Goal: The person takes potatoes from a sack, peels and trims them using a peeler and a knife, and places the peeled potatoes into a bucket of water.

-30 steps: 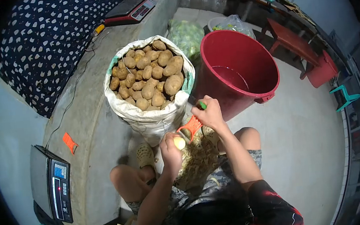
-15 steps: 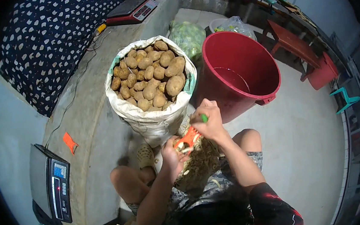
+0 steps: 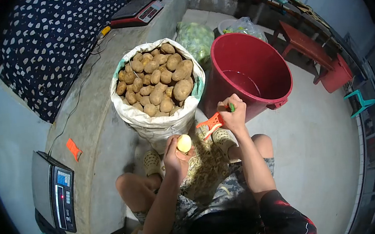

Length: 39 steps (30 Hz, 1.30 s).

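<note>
A pale, peeled potato [image 3: 184, 143] rests in the fingers of my left hand [image 3: 175, 157], which is closed around it. My right hand [image 3: 234, 114] grips an orange peeler [image 3: 211, 124]; a bit of green shows at the fist. The peeler's head points left, apart from the potato, and a strip of peel seems to hang on it. Beneath both hands lies a heap of potato peelings [image 3: 205, 166] between my legs. Straight ahead stands a white sack [image 3: 161, 123] filled with unpeeled potatoes [image 3: 154, 80].
A large red bucket [image 3: 220, 85] stands right of the sack, with a bag of green produce [image 3: 196, 40] behind. On the left ledge are a digital scale [image 3: 62, 194] and an orange packet [image 3: 73, 149]. Another scale [image 3: 136, 12] sits farther back. A red bench [image 3: 304, 44] is at right.
My right hand has moved up and right with the peeler, away from the potato. My left hand has shifted slightly, and the peeled potato now shows in it.
</note>
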Each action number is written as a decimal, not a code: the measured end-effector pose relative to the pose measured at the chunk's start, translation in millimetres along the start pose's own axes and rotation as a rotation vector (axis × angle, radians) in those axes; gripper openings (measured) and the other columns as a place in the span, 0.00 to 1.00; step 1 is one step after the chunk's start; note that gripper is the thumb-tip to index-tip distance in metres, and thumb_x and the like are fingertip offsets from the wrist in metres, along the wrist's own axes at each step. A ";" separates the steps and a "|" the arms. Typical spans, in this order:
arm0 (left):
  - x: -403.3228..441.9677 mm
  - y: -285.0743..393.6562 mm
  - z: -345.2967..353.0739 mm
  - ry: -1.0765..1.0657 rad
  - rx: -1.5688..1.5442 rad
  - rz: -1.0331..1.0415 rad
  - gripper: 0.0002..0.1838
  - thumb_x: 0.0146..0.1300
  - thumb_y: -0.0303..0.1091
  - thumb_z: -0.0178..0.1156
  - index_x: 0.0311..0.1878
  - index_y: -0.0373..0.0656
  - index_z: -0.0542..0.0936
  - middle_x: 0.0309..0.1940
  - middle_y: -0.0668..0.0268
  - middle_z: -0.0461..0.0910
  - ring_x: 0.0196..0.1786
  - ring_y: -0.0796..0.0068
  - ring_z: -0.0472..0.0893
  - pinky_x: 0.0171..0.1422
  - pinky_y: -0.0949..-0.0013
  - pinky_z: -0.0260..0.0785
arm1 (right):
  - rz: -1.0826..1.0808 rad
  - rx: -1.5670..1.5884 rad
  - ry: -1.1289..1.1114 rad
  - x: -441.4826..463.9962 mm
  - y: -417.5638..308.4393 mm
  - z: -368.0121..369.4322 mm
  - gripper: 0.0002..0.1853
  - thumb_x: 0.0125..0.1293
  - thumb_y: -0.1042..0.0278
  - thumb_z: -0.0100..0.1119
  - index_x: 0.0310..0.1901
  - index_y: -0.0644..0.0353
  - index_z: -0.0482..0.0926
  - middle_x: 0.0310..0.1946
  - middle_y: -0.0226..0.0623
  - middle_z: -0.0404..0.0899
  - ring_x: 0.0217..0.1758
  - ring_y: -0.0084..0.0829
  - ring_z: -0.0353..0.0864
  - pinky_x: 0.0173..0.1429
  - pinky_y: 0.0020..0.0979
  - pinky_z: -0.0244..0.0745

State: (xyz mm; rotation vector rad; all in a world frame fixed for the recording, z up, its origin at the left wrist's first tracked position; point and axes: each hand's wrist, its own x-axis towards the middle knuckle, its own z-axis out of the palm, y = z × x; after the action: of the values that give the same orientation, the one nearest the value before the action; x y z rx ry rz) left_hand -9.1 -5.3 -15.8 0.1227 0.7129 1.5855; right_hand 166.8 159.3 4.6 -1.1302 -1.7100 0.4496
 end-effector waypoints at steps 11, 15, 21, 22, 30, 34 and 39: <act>11.9 -8.2 3.6 -0.020 0.052 0.018 0.08 0.70 0.36 0.55 0.49 0.50 0.70 0.50 0.56 0.77 0.48 0.52 0.80 0.56 0.47 0.73 | 0.067 0.099 0.034 8.1 -1.4 -26.6 0.06 0.45 0.71 0.66 0.21 0.63 0.78 0.20 0.35 0.71 0.26 0.30 0.71 0.35 0.33 0.64; 51.8 -32.0 21.2 0.001 0.466 0.036 0.11 0.68 0.29 0.56 0.51 0.41 0.69 0.52 0.52 0.74 0.51 0.54 0.80 0.57 0.50 0.76 | 0.375 0.601 0.108 18.2 2.3 -50.4 0.10 0.58 0.76 0.61 0.21 0.59 0.74 0.20 0.21 0.71 0.25 0.14 0.67 0.31 0.23 0.61; 143.3 -80.3 150.9 -0.380 0.935 0.636 0.13 0.64 0.24 0.62 0.50 0.38 0.74 0.40 0.66 0.79 0.45 0.79 0.78 0.49 0.73 0.72 | 0.418 0.922 0.195 26.6 30.6 -79.1 0.11 0.60 0.73 0.59 0.21 0.60 0.73 0.19 0.26 0.71 0.22 0.18 0.66 0.29 0.24 0.61; 153.3 -81.5 173.3 -0.405 1.077 0.773 0.13 0.60 0.25 0.65 0.47 0.37 0.75 0.38 0.61 0.80 0.43 0.72 0.80 0.47 0.68 0.73 | 0.426 0.967 0.185 26.7 35.1 -84.3 0.10 0.60 0.73 0.58 0.21 0.60 0.73 0.19 0.27 0.71 0.22 0.19 0.66 0.29 0.24 0.61; 197.9 -124.0 179.8 -0.611 1.838 0.849 0.12 0.59 0.35 0.61 0.45 0.45 0.80 0.44 0.52 0.77 0.47 0.52 0.77 0.56 0.50 0.63 | 0.425 0.994 0.232 33.8 57.4 -110.2 0.12 0.61 0.74 0.56 0.20 0.59 0.70 0.18 0.29 0.70 0.22 0.20 0.66 0.28 0.25 0.62; 199.4 -113.5 163.0 -0.595 1.773 1.122 0.10 0.59 0.37 0.60 0.41 0.44 0.82 0.43 0.53 0.78 0.48 0.53 0.76 0.62 0.54 0.60 | 0.510 0.935 0.257 32.5 62.2 -115.6 0.11 0.61 0.74 0.57 0.21 0.58 0.71 0.19 0.24 0.69 0.22 0.18 0.65 0.29 0.25 0.60; 205.1 -21.4 150.0 -0.059 2.001 1.143 0.18 0.57 0.36 0.61 0.51 0.43 0.80 0.54 0.54 0.74 0.60 0.52 0.69 0.63 0.46 0.62 | 0.461 0.677 0.334 35.8 51.1 -109.0 0.15 0.59 0.73 0.61 0.17 0.58 0.70 0.18 0.18 0.67 0.24 0.13 0.61 0.29 0.23 0.54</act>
State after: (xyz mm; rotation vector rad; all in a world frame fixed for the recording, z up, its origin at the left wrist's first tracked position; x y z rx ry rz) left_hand 47.1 239.9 25.8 2.3023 2.1328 1.0834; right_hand 284.3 192.7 33.7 -1.0039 -0.8840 0.9784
